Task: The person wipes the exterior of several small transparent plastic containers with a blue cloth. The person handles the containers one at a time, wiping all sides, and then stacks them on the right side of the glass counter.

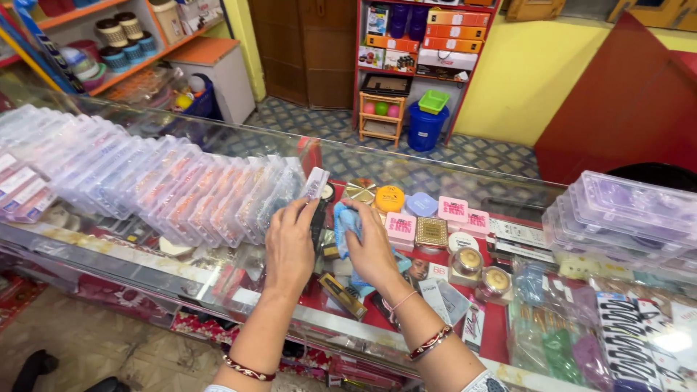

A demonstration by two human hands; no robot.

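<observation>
A: Obs. 1: left hand (289,243) over the glass counter (131,250), fingers pinched on a small flat pale package (316,183), held tilted at the end of the row of clear plastic cases (167,185).

B: Right hand (372,247)?

A: Fingers clenched on a light blue cloth (347,221), pressed to the glass just beside the left hand. Red bangles on both wrists.

B: Packages under the glass?

A: Round orange-lidded jar (390,197), pale blue round lid next to it, several pink square boxes (454,209), one gold square box. Two clear jars with gold caps (468,260) nearer the person.

B: Right edge?

A: Stacked clear lidded boxes (624,210) on the counter. Behind, a red shelf with orange cartons (457,25); a blue bucket (425,127) with green tub on the floor.
</observation>
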